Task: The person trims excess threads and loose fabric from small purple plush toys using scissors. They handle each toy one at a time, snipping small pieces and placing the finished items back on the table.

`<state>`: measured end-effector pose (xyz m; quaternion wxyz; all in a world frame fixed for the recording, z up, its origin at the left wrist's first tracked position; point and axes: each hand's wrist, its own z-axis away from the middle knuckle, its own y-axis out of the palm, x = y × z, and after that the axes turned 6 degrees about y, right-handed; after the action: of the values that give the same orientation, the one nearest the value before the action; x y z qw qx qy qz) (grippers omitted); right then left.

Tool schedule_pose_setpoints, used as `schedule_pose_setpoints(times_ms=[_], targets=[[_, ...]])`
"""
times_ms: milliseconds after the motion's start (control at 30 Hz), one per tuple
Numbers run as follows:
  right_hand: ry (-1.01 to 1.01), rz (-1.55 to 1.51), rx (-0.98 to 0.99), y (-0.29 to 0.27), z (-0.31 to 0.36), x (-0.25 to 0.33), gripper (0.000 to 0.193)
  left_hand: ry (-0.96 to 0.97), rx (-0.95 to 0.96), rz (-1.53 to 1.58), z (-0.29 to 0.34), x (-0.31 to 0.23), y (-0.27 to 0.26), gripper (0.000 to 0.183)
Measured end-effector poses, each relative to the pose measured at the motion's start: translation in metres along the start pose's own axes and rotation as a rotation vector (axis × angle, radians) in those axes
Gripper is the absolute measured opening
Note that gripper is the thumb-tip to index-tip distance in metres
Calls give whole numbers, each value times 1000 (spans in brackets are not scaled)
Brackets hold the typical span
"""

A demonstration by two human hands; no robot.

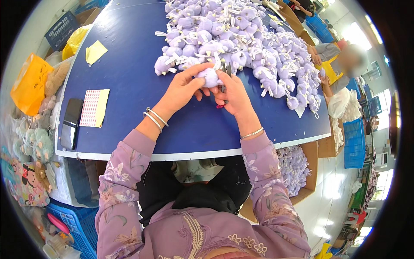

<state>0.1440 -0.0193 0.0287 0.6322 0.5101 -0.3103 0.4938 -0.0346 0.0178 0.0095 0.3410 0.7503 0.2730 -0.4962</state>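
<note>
Between my hands, over the near part of the blue table, is a small fluffy lilac plush toy (208,77) with a white ribbon loop standing up from it. My left hand (185,87) pinches it between thumb and fingers. My right hand (234,93) has its thumb against the toy's right side and also grips a pair of small snips (227,70), whose dark blades point up and away past the fingers. A bit of red shows below that hand. Just beyond my hands spreads a large heap of like lilac plush toys (215,32) with white ribbon loops.
On the blue table (129,60) at left lie a sticker sheet (91,108), a phone (71,123) and a yellow paper (95,52). A carton of lilac toys (315,168) stands below right. Bags and a blue crate (73,224) line the left. Another person (340,60) sits at far right.
</note>
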Motion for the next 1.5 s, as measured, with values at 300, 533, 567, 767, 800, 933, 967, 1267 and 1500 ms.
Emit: schedule_pose_setpoints(times_ms=[300,533,567,767,800,933,967,1267,1500], targets=[[-363,311,-104,9,8,0,25,8,-207,49,-3,-1,-2,38],[-414,456,-202,3,4,-1,17,2,-248,77,-5,-1,-5,39],[-412,472,-207,3,5,0,15,-2,-248,74,-5,-1,-5,39],[-354,364,-197,-5,12,18,14,40,-267,0,-3,-7,-9,38],[-448,119,-114,-23,14,24,8,103,-296,-70,-3,-14,-10,35],[-886,-550,431,-82,59,72,36,374,-507,-273,-5,-25,-35,27],[-853,-455,370,-89,57,71,35,373,-541,-437,-5,-26,-43,29],[-433,834,-248,-34,-8,17,44,310,-174,-1404,-4,4,-43,63],[-354,972,-56,-9,-11,-6,39,221,-16,-1231,1,-1,-17,60]])
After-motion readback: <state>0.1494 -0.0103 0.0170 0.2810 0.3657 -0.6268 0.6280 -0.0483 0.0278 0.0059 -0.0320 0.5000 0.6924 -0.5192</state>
